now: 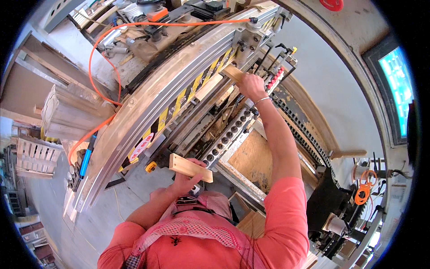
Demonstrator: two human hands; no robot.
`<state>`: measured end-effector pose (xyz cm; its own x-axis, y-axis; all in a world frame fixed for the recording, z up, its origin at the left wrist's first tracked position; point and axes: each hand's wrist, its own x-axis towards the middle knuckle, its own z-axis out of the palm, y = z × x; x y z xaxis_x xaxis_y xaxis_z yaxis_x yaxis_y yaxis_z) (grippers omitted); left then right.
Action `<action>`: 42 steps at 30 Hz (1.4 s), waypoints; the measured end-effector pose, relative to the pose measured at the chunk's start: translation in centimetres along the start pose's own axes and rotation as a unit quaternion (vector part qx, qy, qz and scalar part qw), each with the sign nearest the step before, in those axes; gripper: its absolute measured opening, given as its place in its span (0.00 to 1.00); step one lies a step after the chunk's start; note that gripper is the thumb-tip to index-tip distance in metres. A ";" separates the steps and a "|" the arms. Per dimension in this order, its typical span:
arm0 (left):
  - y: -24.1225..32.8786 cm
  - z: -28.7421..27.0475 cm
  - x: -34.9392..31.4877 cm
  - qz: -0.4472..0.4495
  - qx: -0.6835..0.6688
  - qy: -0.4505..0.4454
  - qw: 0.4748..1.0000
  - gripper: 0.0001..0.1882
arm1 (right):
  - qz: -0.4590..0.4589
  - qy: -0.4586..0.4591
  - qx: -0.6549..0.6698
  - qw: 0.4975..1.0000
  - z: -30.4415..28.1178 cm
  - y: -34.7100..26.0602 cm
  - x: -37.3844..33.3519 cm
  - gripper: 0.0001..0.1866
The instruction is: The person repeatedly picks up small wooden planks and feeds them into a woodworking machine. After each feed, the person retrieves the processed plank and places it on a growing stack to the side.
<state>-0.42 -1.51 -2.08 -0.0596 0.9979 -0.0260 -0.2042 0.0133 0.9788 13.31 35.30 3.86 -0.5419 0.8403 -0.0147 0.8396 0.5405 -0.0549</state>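
Observation:
My left hand (182, 183) is closed around a short pale wooden block (187, 167), which has small holes in its near end. I hold this block close to my body, at the front of a long woodworking machine. My right arm reaches far forward, and my right hand (252, 87) grips a second wooden block (233, 72) near the machine's clamp end. Just left of that block, a third wooden piece (209, 87) lies along the yellow-and-black striped rail (181, 99). Part of the second block is hidden by my right fingers.
A row of round dark fittings (229, 134) runs between my hands. An orange hose (148, 23) loops over the machine's metal beam (148, 85). A lit screen (396, 85) stands at the right, and orange-handled scissors (365, 190) hang below it. Tools clutter the back bench.

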 end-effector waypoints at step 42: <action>0.4 -0.7 0.6 -0.060 -0.008 0.048 0.997 0.11 | 0.064 0.019 -0.042 0.997 0.6 -1.1 0.6 0.16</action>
<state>-1.19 -0.97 -1.84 -0.1269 0.9785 -0.1625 -0.2303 0.1303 0.9644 12.00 35.20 3.34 -0.4290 0.9030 0.0220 0.9031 0.4283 0.0291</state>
